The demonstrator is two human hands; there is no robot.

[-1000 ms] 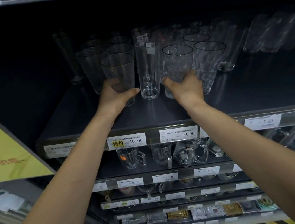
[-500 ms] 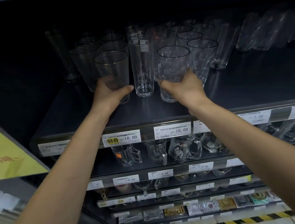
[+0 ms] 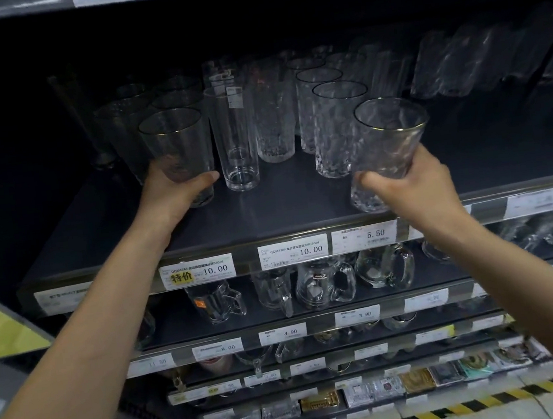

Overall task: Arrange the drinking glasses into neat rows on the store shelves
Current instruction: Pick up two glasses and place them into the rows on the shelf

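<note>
Your left hand [image 3: 172, 197] grips smooth gold-rimmed glass [image 3: 175, 152] on shelf [image 3: 285, 205]; your right hand [image 3: 409, 190] grips textured glass [image 3: 386, 138], tilted; both empty.

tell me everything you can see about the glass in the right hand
The glass is a clear, empty tumbler with a dimpled, hammered-looking wall and a thin gold rim, narrowing toward its base. It is tilted, mouth leaning right. The right hand wraps its lower half. It is near the front edge of the top shelf, right of a row of similar glasses; whether its base touches the shelf is unclear.
</note>
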